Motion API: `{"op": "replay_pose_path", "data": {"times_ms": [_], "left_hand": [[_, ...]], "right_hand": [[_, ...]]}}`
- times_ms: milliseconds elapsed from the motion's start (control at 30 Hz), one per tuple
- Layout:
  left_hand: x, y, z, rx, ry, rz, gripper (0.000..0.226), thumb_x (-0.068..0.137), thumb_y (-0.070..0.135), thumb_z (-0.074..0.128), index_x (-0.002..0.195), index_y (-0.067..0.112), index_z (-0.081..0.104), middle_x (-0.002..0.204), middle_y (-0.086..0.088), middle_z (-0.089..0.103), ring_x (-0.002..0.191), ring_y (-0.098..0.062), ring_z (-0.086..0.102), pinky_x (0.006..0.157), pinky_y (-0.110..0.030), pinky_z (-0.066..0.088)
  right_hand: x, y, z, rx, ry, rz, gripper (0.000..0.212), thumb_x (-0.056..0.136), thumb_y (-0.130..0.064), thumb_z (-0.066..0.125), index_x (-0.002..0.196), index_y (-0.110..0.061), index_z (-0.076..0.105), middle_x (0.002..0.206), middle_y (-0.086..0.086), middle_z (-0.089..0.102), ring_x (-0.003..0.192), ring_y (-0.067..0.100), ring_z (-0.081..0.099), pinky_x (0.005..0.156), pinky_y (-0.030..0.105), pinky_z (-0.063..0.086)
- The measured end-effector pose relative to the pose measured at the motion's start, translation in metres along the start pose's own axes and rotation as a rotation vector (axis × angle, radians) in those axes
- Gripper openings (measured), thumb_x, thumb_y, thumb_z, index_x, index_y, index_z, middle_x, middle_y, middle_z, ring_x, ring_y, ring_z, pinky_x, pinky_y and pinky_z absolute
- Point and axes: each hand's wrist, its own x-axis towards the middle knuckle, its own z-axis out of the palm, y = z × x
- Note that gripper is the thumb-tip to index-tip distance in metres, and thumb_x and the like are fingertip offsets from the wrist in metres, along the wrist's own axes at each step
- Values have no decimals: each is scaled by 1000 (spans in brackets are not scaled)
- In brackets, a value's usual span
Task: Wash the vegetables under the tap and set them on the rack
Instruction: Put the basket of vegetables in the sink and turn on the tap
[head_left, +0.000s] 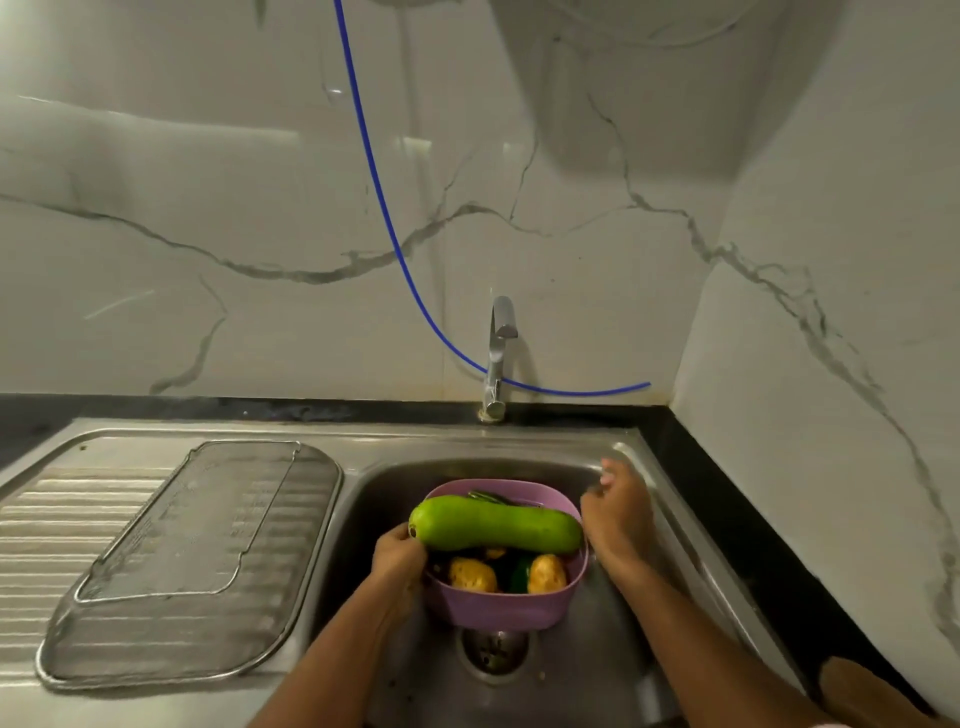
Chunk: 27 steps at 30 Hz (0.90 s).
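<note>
- Lilac plastic basket (506, 605): stands in the bowl of the stainless-steel sink (613, 613), just behind the round drain (493, 652). It keeps the unwashed vegetables together, below and a little in front of the tap.
- Long pale-green bottle gourd (496, 524): lies crosswise over the basket's rim, since it is too long to fit inside. Two yellowish-brown potatoes (472, 574) and a dark green vegetable sit beneath it; the latter cannot be identified.
- Left hand (397, 558): the grip is curled around the gourd's stem end at the basket's left rim. Whether it also pinches the rim cannot be told. Judged purpose: to lift the gourd first, as it blocks access to the items below.
- Right hand (618, 512): beside the basket's right rim, near the gourd's other end, fingers loosely spread and holding nothing. It is blurred, so contact with the basket cannot be confirmed.
- Chrome single-lever tap (497, 358): mounted at the back edge of the sink; no water stream is visible. A thin blue hose (374, 171) hangs along the marble-patterned wall behind it.
- Flat wire-mesh rack (192, 561): rests on the ribbed draining board, left of the bowl, so that washed items drip toward the sink. It carries nothing yet.
- Task state, as judged: washing has not begun; all vegetables are in or on the basket.
</note>
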Motion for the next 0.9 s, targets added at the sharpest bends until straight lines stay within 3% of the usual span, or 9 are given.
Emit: {"op": "replay_pose_path", "data": {"times_ms": [33,100,200,300,367,533,700,833,900], "left_hand": [[1,-1,1,-7,0,9,33,92,-10,49,101,13,71,84,-17,70,72,-28,65,54,-28,55],[11,-8,0,19,29,40,32,83,1,55,104,16,75,85,-15,75,78,-31,71,68,-39,61],[52,-33,-2,75,37,42,44,75,10,54,110,23,76,83,-9,78,86,-34,75,80,-51,61],[41,-28,-3,81,29,35,41,85,4,54,112,25,76,85,-8,78,88,-33,75,75,-45,61],[33,-24,-4,58,15,41,42,89,-1,51,111,25,76,85,-11,77,87,-33,74,69,-39,57],[24,-20,-5,86,9,53,60,86,-16,41,110,31,70,91,-12,75,94,-37,72,76,-44,58],[31,-26,-5,94,-2,58,68,84,-16,39,129,27,68,94,-11,75,88,-35,72,68,-38,55],[24,-22,-6,82,-7,65,58,92,-16,40,119,28,67,93,-11,73,82,-29,66,73,-39,52],[19,-20,-6,66,-5,68,57,94,-16,39,118,28,66,91,-10,71,80,-29,63,74,-41,51]], "right_hand": [[5,-16,1,30,39,-81,43,94,-7,62,136,-14,61,118,6,67,103,22,66,76,25,45],[24,-47,16,97,-34,-195,43,96,-17,66,138,-17,59,109,0,69,91,14,65,70,22,47],[46,-91,41,107,-201,-273,54,92,-32,73,143,-20,58,112,2,73,99,18,69,90,38,57],[51,-119,63,142,-278,-284,61,92,-33,76,145,-11,55,127,8,71,112,24,69,97,41,57],[53,-128,74,148,-232,-272,52,95,-29,74,142,-11,59,126,9,72,106,24,72,91,40,60],[60,-129,86,-14,-69,-251,26,98,-29,68,120,-16,74,112,6,74,102,26,71,83,39,59],[64,-116,90,-45,-61,-307,23,99,-32,67,113,-16,76,96,3,77,88,19,71,65,26,47],[67,-116,88,-129,-110,-439,22,100,-27,66,114,-15,76,98,3,77,76,9,64,53,12,32],[67,-118,89,-171,-124,-482,21,100,-25,66,113,-12,76,98,5,77,74,8,63,54,11,34]]}}
